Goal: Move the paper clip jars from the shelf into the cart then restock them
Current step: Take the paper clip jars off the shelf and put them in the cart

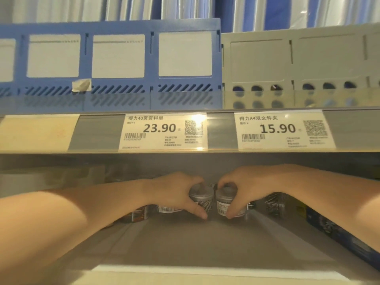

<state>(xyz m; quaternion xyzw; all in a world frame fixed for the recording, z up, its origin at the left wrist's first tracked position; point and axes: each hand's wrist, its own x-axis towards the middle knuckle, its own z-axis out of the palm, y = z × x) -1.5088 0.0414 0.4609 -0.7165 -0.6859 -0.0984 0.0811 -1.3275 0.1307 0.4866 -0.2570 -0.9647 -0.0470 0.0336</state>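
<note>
Both arms reach deep into the lower shelf [185,239]. My left hand [174,192] grips a small clear paper clip jar [202,199] with a grey lid, fingers over the lid and thumb down its side. My right hand [246,190] grips a second jar [225,202] the same way, right beside the first. The two jars almost touch. More jars stand behind: one [168,208] under my left wrist and another [274,204] under my right forearm. No cart is in view.
The shelf above carries a blue file rack [115,56] and a grey file rack [287,58]. Price labels 23.90 [162,130] and 15.90 [283,130] sit on its front rail. A dark box [137,214] lies at left and blue packs [333,229] line the right.
</note>
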